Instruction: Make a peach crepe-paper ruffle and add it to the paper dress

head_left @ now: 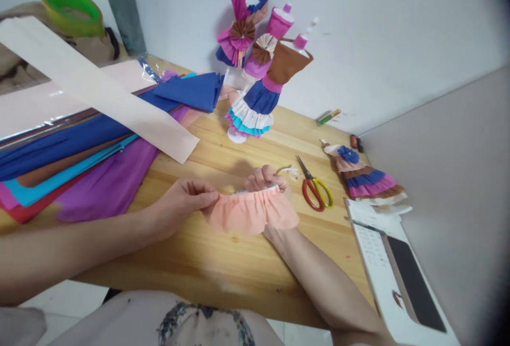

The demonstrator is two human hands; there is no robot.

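A peach gathered crepe paper ruffle (251,213) hangs between my two hands above the wooden table. My left hand (191,197) pinches its left end between thumb and fingers. At the other end, my right hand (266,177) is behind the ruffle, its fingers curled over the top edge; part of that hand is hidden by the paper. A pale strip runs along the gathered top edge. Right of my right hand lie scissors (316,189) with one red and one yellow handle, blades pointing away. Thin white scraps (292,171) lie between that hand and the scissors.
Small mannequins in paper dresses (261,96) stand by the wall. Another paper dress (366,176) lies at the right, above a notebook (372,250) and a dark phone-like slab (414,282). Coloured crepe sheets (107,176) and a long pale strip (119,101) cover the left.
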